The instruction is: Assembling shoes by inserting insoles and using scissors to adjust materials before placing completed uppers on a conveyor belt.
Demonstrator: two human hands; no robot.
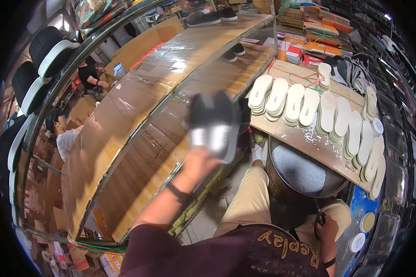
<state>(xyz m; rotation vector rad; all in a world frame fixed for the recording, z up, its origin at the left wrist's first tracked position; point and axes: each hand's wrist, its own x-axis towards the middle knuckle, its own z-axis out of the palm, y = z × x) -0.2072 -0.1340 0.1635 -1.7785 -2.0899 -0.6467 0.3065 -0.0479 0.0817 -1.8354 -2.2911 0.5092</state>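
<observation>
My left hand point(199, 164) is closed round a pair of black-and-white shoes point(212, 113), raised in front of the shelving and smeared by motion. A pair of scissors point(319, 214) with dark handles is in my right hand point(329, 231), low beside my right knee. Stacks of cream insoles point(278, 98) lie in rows on a wooden board point(291, 137) ahead and to the right. Small white scraps are scattered between the rows.
A round dark drum point(272, 168) holding pale bits stands between my legs, partly under the board. Cardboard-covered shelves point(125, 124) run along the left. More black shoes point(212, 17) sit on top. Round containers point(357, 242) stand at right. Two people are beyond the shelves.
</observation>
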